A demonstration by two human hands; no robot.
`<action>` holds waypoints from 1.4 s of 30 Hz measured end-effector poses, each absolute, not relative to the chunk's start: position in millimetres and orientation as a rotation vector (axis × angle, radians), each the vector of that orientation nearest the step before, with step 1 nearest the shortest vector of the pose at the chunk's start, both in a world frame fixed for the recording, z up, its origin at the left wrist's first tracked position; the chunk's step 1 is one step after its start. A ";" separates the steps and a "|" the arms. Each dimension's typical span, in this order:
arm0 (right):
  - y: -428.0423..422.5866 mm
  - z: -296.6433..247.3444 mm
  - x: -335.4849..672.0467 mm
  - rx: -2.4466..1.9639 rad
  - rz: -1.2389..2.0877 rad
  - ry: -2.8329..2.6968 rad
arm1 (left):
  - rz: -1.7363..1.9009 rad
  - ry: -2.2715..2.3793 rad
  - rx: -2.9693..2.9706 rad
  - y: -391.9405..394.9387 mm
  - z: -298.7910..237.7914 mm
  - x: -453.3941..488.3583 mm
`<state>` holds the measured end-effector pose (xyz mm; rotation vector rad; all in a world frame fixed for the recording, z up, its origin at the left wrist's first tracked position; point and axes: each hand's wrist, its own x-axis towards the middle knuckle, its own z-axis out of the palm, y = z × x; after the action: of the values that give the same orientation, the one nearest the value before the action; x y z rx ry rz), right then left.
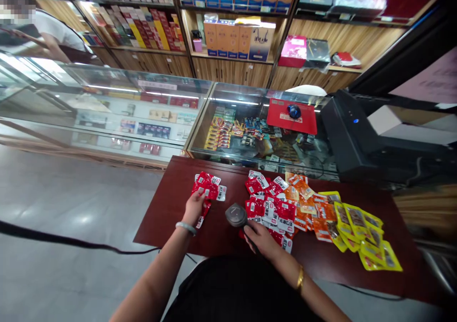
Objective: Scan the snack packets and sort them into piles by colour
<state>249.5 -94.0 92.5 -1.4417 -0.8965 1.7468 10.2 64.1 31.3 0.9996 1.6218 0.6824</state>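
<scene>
In the head view, a few red packets (210, 186) are gripped at their near edge by the left hand (193, 208), with the thumb laid over the top one; they are placed near the left end of the desk (160, 212), apart from the rest. Whether they are lifted or rested on the wood cannot be told. The handle of a dark scanner (235, 215) is enclosed by the curled fingers of the right hand (262, 240), and its head is held between the gripped packets and a larger red pile (271, 208). Whether the trigger is pressed cannot be made out.

To the right of that pile, orange packets (317, 210) and then yellow packets (364, 229) are spread, partly overlapped. Behind the desk, a glass counter (200, 127) is seen.

The step in hand is judged to be the presenting of red packets to the scanner. For the next move, the scanner's face would need to be aimed at a printed code, with that packet turned flat, uncovered by thumb or neighbour, and held steady.
</scene>
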 end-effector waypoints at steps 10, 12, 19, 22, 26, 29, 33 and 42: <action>-115.9 87.8 270.2 -1.511 1.626 -0.698 | 0.478 1.442 1.894 69.1 32.6 81.0; -120.5 87.7 274.1 -1.520 1.595 -0.663 | 0.395 1.198 1.937 60.3 30.9 115.8; -133.6 85.5 283.1 -1.532 1.517 -0.548 | -0.014 0.966 2.426 43.4 36.4 185.0; -134.6 84.9 283.7 -1.527 1.514 -0.521 | -0.109 0.998 2.431 41.3 35.0 185.1; -132.4 85.2 283.2 -1.530 1.520 -0.512 | -0.009 1.141 2.078 42.5 28.2 164.5; -129.9 84.2 281.5 -1.532 1.528 -0.543 | 0.213 1.294 1.653 46.7 21.1 142.2; -123.4 82.1 275.0 -1.544 1.564 -0.613 | 0.466 1.271 1.148 49.0 17.2 117.5; -107.3 82.7 257.1 -1.505 1.696 -0.825 | 0.620 1.246 1.028 35.1 21.2 94.7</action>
<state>257.1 -107.3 82.7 -1.5054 -0.8253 1.6963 94.7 35.1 21.2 1.0279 1.2465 0.6204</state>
